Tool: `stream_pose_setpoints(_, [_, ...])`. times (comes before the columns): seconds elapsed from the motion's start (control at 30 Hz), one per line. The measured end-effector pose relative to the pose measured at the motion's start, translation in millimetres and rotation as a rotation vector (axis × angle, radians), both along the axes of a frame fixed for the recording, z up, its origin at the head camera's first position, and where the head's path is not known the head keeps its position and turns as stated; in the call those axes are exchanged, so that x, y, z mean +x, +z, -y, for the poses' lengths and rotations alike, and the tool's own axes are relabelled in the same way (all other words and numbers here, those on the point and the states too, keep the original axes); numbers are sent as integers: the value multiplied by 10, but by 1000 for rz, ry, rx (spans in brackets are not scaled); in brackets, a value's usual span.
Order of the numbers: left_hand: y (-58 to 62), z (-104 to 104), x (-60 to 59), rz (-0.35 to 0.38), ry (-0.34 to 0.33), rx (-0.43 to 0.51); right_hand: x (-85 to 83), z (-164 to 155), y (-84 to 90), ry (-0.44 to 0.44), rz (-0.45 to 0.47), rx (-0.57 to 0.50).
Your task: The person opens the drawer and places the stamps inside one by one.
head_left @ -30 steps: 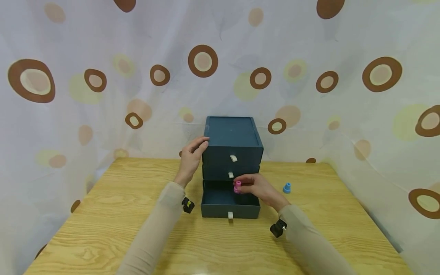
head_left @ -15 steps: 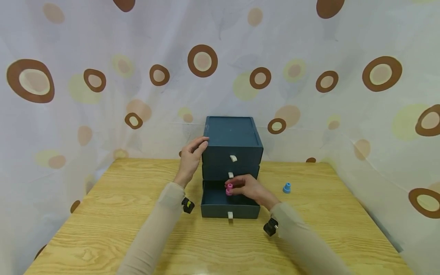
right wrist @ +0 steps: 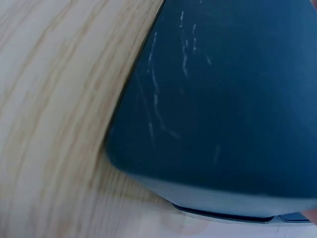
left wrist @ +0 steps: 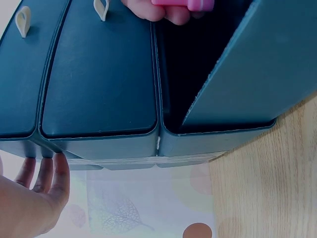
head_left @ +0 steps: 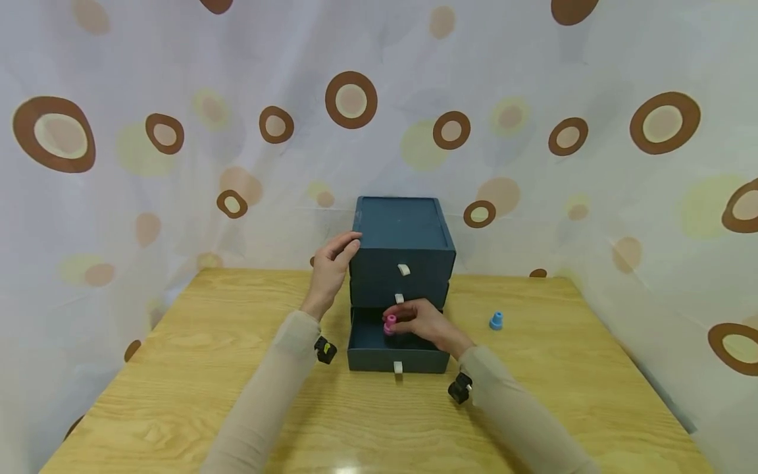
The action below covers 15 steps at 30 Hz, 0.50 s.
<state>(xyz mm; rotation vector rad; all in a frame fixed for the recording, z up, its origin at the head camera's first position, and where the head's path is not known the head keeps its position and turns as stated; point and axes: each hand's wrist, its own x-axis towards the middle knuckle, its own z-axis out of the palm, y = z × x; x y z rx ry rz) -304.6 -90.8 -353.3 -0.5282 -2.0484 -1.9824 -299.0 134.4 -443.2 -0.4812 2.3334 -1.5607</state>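
Observation:
A dark blue cabinet (head_left: 404,224) with three stacked drawers stands on the table, its bottom drawer (head_left: 370,360) pulled out. My left hand (head_left: 328,275) rests with extended fingers against the cabinet's upper left side; in the left wrist view this hand (left wrist: 37,198) touches the side wall. Over the pulled-out drawer, my right hand (head_left: 431,327) pinches a small pink stepped peg (head_left: 390,324) between thumb and fingers. Whether the peg touches the drawer's floor I cannot tell. The drawer's scratched front (right wrist: 213,99) fills much of the right wrist view, which hides the peg.
A small blue stepped peg (head_left: 496,321) stands on the wooden table (head_left: 533,382), right of the cabinet. White pull tabs (head_left: 404,270) stick out from the drawer fronts. A patterned curtain (head_left: 249,85) hangs behind the table and along its sides.
My right hand has carried the pink peg leftward inside the drawer's opening, a short way over the last half second. The left hand keeps its place on the cabinet.

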Motion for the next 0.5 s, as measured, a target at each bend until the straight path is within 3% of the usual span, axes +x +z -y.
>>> stream_pose_setpoints(0.43, [-11,-23,-20,-13,-7,16,-3,-2,-11,2,-25,36])
stream_pose_setpoints(0.5, [-50,-24,-73,-14,-10,15,-4,-8,-12,13,-36,39])
